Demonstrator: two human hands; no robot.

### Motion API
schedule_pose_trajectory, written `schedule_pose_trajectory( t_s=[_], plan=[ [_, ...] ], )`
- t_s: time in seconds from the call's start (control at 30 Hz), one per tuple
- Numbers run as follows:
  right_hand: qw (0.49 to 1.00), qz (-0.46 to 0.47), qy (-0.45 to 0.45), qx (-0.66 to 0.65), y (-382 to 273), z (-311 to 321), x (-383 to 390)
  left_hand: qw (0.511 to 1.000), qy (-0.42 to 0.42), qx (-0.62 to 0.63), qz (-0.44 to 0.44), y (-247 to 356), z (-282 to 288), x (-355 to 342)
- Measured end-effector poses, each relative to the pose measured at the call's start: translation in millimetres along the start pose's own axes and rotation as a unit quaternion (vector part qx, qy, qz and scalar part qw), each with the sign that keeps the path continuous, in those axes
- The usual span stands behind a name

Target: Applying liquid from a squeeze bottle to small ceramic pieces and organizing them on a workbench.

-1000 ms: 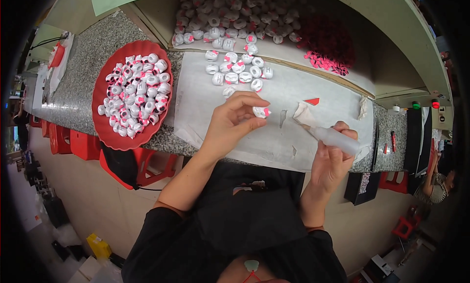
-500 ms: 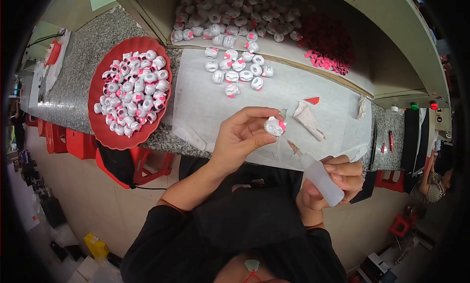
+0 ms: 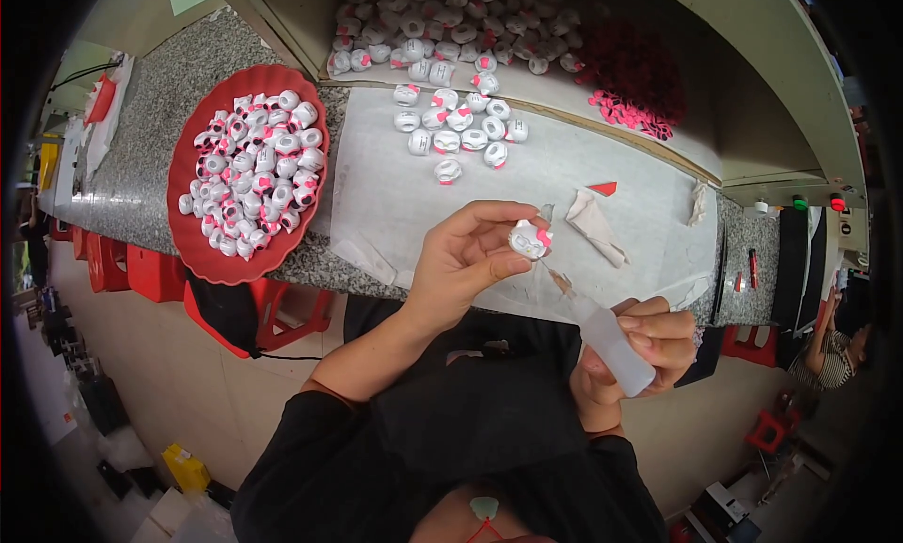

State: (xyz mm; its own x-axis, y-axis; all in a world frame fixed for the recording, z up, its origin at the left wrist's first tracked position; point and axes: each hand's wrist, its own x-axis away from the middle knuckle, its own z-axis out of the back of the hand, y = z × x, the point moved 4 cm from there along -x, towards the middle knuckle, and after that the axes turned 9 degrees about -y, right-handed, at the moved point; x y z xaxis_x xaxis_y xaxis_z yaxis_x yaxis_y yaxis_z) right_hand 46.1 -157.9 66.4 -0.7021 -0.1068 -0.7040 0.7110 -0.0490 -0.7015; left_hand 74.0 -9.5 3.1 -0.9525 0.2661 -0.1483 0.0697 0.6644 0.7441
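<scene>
Between thumb and fingers, my left hand (image 3: 470, 251) pinches a small white cat-shaped figurine head (image 3: 528, 241) that has a pink bow. My right hand (image 3: 644, 346) is wrapped around a translucent white squeeze bottle (image 3: 613, 350), tilted with its narrow tip pointing up and left. The brownish nozzle (image 3: 562, 282) lies just below and right of the head; whether its fine end touches the head is too small to tell. More white heads (image 3: 448, 172) with pink parts stand in loose rows on white paper (image 3: 376, 204) beyond my hands.
A red scalloped bowl (image 3: 183, 242) full of similar heads sits at the left. In the shelf behind lie a large heap of white heads (image 3: 461, 26) and a pile of pink pieces (image 3: 630, 115). Crumpled paper (image 3: 594, 225) and a red scrap (image 3: 603, 188) rest beyond my right hand.
The squeeze bottle has shifted slightly left and down, and its nozzle sits lower beside the head. The held head is turned a little, with its bow now tilted differently.
</scene>
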Motion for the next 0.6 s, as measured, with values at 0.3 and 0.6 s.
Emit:
schedule_pose_trajectory(
  t_s=[0.3, 0.6],
  plan=[
    [0.999, 0.027, 0.011, 0.019, 0.2, 3.0, -0.2, 1.0, -0.024, 0.014, 0.007, -2.1, -1.0, 1.3],
    [0.998, 0.04, 0.052, 0.002, 3.2, 2.9, 5.8, 0.999, -0.029, 0.001, 0.021, -3.2, -4.2, 1.6]
  ],
)
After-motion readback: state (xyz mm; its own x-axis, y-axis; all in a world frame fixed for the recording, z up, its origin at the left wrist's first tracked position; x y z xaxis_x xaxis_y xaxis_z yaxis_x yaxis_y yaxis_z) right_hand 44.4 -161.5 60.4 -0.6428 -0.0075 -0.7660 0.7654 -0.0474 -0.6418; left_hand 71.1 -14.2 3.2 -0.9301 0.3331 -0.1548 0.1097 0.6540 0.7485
